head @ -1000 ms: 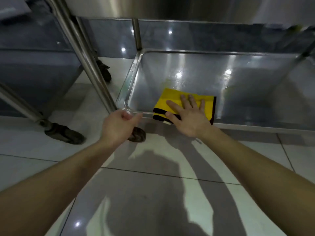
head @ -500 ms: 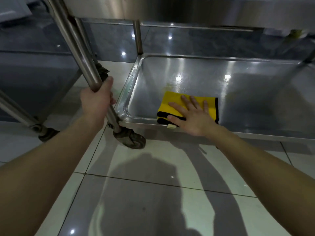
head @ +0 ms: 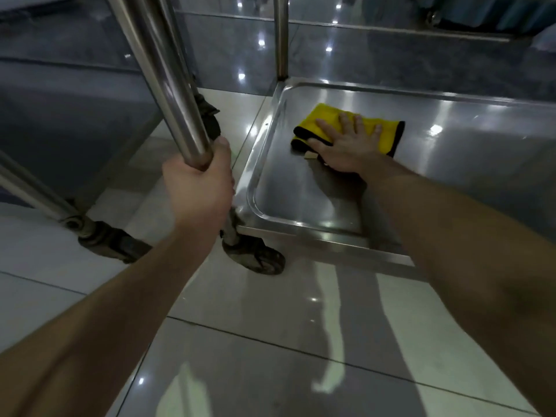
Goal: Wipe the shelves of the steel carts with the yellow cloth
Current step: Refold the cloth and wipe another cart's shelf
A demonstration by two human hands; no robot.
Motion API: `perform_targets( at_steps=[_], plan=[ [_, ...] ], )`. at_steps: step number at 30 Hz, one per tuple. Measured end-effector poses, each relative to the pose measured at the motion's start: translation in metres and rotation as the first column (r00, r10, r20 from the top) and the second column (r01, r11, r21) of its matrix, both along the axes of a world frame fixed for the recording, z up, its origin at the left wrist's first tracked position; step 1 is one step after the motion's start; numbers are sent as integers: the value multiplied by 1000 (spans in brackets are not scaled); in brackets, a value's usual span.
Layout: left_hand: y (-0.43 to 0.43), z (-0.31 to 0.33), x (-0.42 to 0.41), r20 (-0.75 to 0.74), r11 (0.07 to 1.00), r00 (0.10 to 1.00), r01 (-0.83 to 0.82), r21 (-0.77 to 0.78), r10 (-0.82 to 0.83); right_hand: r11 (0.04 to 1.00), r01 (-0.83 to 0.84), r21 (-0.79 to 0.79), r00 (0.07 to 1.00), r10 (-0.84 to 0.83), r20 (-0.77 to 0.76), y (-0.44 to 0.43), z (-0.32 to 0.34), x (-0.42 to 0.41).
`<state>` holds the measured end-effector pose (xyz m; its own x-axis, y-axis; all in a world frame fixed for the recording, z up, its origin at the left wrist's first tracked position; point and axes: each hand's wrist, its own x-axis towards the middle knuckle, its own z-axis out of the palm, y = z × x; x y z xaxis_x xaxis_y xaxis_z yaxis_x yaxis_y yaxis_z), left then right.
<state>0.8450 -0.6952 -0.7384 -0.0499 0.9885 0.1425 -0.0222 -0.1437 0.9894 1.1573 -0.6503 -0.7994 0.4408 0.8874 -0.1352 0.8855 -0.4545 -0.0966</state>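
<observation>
Your yellow cloth [head: 377, 129] has slid from the front rim toward the left rear corner of the bottom shelf [head: 451, 182]; you are mid-wipe, right hand [head: 346, 149] flat on it, grip released; your left hand [head: 198, 188] clenches the cart post [head: 168, 85]; next, likely sweep rightward.

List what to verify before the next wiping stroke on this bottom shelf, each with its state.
1. Right hand flat on the yellow cloth: ok.
2. Yellow cloth lying on the bottom shelf: ok.
3. Left hand gripping the cart post to steady the cart: ok.
4. Caster brake locked: cannot tell.
5. Dirt left on the shelf to the right of the cloth: cannot tell, reflections hide it.
</observation>
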Motion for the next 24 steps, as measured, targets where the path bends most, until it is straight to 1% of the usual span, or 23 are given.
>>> perform_targets(
  at_steps=[3,6,10,14,17,20,24],
  plan=[
    [-2,1,1,28,1000,1000,4,11,-4,996,-89,26,996,89,0,24,3,-44],
    [-6,4,2,25,1000,999,21,16,-22,988,-150,27,989,150,-6,18,6,-78],
    [-13,13,0,8,999,999,35,-29,-35,971,-239,0,971,239,-6,-28,4,-115],
    [-15,21,-3,-55,997,997,46,-63,-49,947,-321,5,946,321,-42,-83,0,-140],
    [-13,24,-6,-94,994,994,55,-100,-64,944,-328,-15,942,326,-76,-112,3,-137],
    [-10,24,-10,-123,986,988,71,-148,-90,950,-311,-23,947,308,-90,-143,6,-113],
    [-6,22,-13,-136,982,986,74,-176,-98,988,-153,2,984,153,-90,-200,4,-43]
  ],
)
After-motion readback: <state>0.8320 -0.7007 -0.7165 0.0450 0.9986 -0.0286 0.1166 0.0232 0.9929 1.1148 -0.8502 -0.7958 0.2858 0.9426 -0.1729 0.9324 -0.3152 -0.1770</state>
